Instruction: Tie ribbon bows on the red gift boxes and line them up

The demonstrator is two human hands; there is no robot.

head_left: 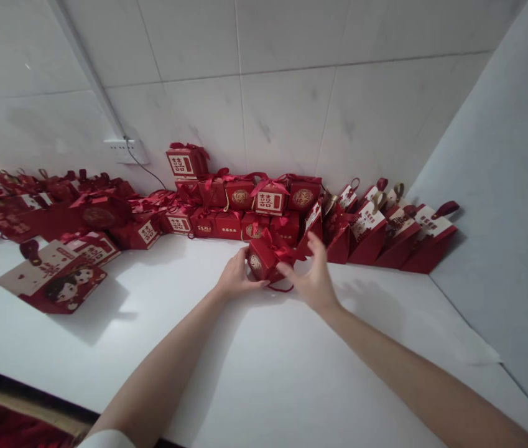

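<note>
A small red gift box (260, 257) with a gold round emblem and a red ribbon bow sits on the white tabletop, in front of the stacked boxes. My left hand (237, 274) grips its left side, thumb along the lower front edge. On the other side my right hand (313, 280) is open, thumb and fingers spread around the ribbon; whether the thumb touches the box I cannot tell. Behind stands a two-layer stack of red ribboned boxes (229, 223), with one more box (186, 163) on top at the left.
A row of wedge-shaped red and white gift boxes (367, 229) leans at the right, near the side panel (506, 236). At the left lie a larger handled box (61, 280) and many jumbled red boxes (100, 211). A wall socket (126, 151) with a cable is behind.
</note>
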